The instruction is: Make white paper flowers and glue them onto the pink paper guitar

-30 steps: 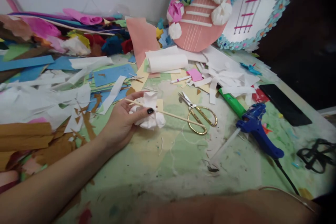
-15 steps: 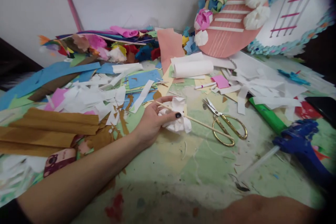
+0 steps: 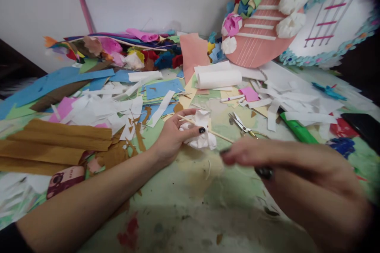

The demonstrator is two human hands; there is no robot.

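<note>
My left hand (image 3: 175, 134) is closed on a crumpled white paper flower (image 3: 200, 142), its thumb pressed onto the paper. A thin wooden stick (image 3: 219, 136) crosses that hand and slants down to the right. My right hand (image 3: 285, 166) is in front of the stick's far end and hides it. Its index finger points left, and a gap separates it from the thumb; nothing shows between them, though motion blurs the hand. Scissors with gold handles (image 3: 242, 124) lie behind the right hand, their handles mostly covered.
A blue glue gun (image 3: 341, 147) with a green handle-like strip (image 3: 298, 128) lies right, mostly hidden. A white paper roll (image 3: 219, 79) sits centre back. Brown crepe paper (image 3: 53, 142) and white scraps (image 3: 103, 108) cover the left. A decorated pink board (image 3: 252, 51) leans behind.
My right hand has risen from the bottom edge and come in over the scissors' handles and the stick's end. My left hand stays where it was with the paper flower.
</note>
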